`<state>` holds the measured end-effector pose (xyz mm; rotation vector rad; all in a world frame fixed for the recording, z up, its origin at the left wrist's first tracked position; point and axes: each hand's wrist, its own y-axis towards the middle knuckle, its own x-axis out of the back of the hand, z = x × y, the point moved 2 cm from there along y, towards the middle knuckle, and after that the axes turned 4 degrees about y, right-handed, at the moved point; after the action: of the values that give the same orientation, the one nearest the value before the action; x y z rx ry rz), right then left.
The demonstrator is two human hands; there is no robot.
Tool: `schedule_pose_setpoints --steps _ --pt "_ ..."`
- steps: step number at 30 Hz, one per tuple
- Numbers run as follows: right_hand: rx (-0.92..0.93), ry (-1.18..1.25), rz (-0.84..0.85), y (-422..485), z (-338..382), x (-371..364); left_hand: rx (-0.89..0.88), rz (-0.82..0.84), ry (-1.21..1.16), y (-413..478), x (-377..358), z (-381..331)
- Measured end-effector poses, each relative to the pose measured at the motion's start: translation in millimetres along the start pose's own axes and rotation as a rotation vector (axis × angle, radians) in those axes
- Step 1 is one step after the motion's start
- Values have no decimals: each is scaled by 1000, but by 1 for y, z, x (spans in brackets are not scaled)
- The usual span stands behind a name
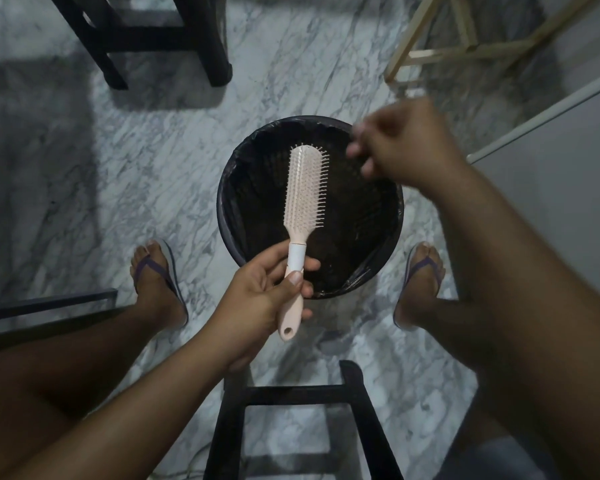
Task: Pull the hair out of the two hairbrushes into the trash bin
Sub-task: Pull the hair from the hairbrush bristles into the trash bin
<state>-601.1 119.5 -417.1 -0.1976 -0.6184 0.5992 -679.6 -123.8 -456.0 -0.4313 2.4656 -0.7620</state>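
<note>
Your left hand (257,299) pinched the hairbrush (305,188) low on the handle, thumb on top and fingers curled under, just below the white collar. Good spot to hold. The handle looked like stiff plastic, light and probably a bit slick, so grip firm there and stay off the pins. Pins faced up and looked thin and bendy. The pad looked mostly clean, any strands too fine to see. The brush head sat at frame centre, over the trash bin (229,216), not touching it. Your right hand (406,143), upper right of centre, was blurred, fingers curled above the bin's far rim. Couldn't tell if it pinched hair. Hair would be near weightless and clingy, so pull close to the pin roots. Second brush not in view.
</note>
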Motion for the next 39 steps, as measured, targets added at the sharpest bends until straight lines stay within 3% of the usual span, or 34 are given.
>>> schedule_pose_setpoints --steps 3,6,8,13,18,22,28,32,35,39 --pt "-56 -191 156 -7 -13 -22 11 -23 -51 2 1 -3" --pt "205 -189 27 -14 3 -29 23 -32 -77 4 2 -4" --pt "334 -208 74 -22 15 -32 20 -39 -80 5 2 -5" --pt "311 -458 244 -32 17 -48 -7 -74 16 4 3 -3" --pt "332 -518 154 -38 20 -49 -68 -108 213 6 12 -5" --pt "368 -549 26 -45 20 -54 -59 -80 192 7 12 -6" --pt "215 -283 123 -38 26 -37 -10 -34 7 8 0 -5" --pt "134 89 26 -34 47 -6 21 -36 -85 10 2 -9" --pt "178 -58 -46 -24 43 1 19 -19 -60 7 -1 -7" --pt "118 -211 153 -26 23 -22 19 23 -23 7 -4 -4"
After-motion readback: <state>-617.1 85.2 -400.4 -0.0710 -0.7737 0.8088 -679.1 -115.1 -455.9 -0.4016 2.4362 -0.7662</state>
